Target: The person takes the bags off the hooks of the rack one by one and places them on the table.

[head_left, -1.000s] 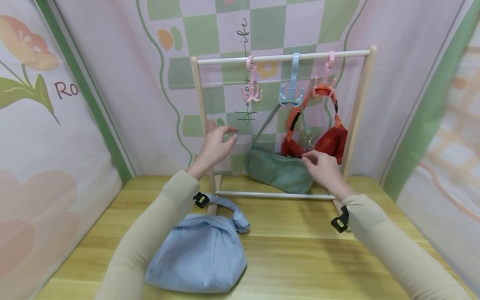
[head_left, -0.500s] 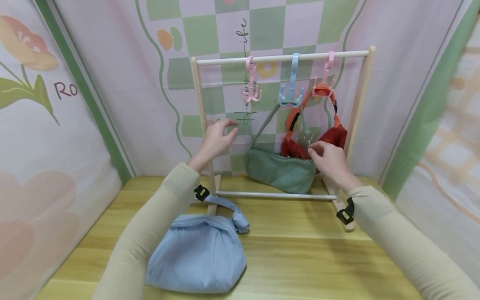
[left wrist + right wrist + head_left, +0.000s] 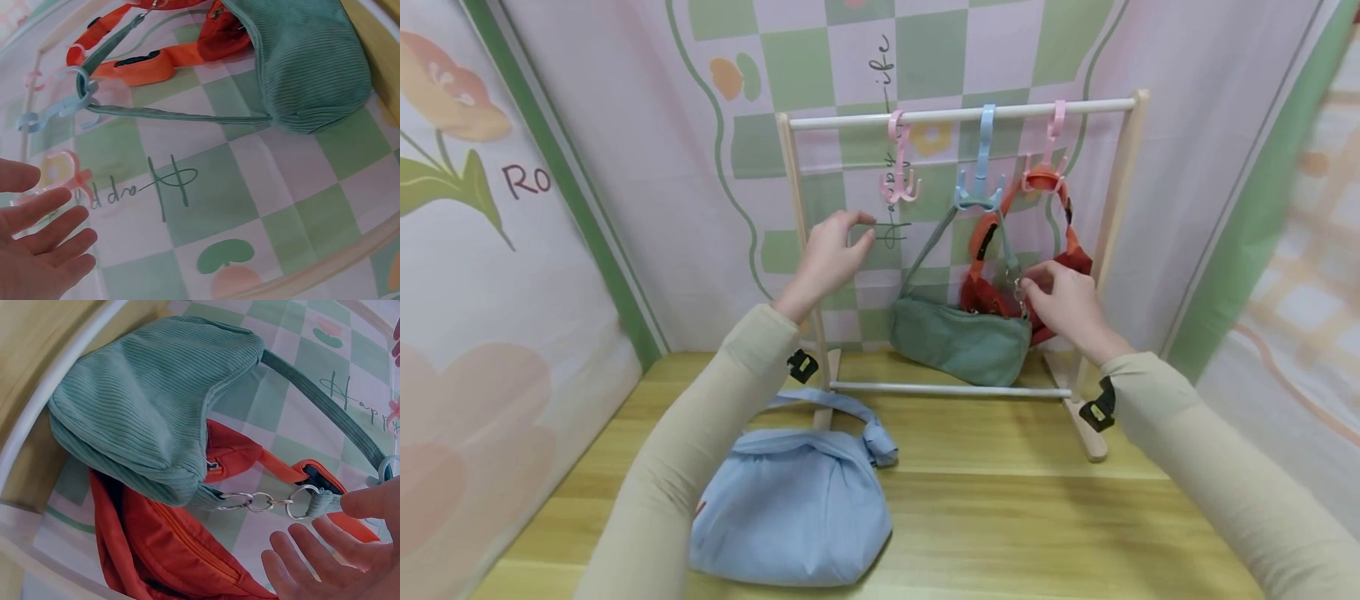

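Observation:
A green corduroy shoulder bag (image 3: 958, 342) hangs by its strap from a blue hook (image 3: 985, 154) on the rack. My right hand (image 3: 1066, 308) is beside the bag's metal rings (image 3: 259, 501), thumb and fingers apart around the strap end in the right wrist view; whether it touches the strap I cannot tell. Behind the green bag, a red waist bag (image 3: 181, 544) with an orange strap hangs from the right pink hook (image 3: 1056, 133). My left hand (image 3: 835, 254) is in the air below and left of the left pink hook (image 3: 898, 167), fingers loose and holding nothing.
A light blue bag (image 3: 805, 508) lies on the wooden table (image 3: 985, 525) at front left, under my left forearm. The rack's wooden posts (image 3: 1116, 208) stand at both sides, with a white lower bar (image 3: 947, 389) between them. Printed cloth walls (image 3: 625, 108) surround the table.
My right hand has moved up and slightly right, from the green bag's top edge to beside its metal rings. My left hand has risen a little. The bags hang much as before.

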`<state>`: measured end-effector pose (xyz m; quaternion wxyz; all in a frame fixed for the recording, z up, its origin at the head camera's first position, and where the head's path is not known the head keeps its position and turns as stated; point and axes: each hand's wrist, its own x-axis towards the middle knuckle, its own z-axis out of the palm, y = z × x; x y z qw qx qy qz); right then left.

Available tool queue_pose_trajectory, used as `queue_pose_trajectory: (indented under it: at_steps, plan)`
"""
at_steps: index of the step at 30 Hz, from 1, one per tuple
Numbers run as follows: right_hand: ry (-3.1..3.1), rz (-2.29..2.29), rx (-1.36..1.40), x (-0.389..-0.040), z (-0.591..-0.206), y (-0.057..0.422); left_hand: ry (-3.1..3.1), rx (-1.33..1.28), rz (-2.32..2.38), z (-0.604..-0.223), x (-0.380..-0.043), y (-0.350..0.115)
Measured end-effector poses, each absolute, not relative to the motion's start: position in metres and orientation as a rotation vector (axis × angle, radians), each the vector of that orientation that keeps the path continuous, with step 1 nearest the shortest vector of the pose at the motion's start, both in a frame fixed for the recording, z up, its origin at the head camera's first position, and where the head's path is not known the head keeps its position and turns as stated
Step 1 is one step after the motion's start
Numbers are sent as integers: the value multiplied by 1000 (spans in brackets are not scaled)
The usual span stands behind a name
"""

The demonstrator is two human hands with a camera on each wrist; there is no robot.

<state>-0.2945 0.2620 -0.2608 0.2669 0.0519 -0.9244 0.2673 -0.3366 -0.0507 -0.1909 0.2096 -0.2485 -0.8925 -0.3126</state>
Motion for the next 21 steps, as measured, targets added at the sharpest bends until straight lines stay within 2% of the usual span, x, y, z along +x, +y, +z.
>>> queue_pose_trajectory:
  at_steps: [21]
  plan:
    - [-2515,733,113,-304,-235,259,-2408,-778,-848,-150,-337,-36]
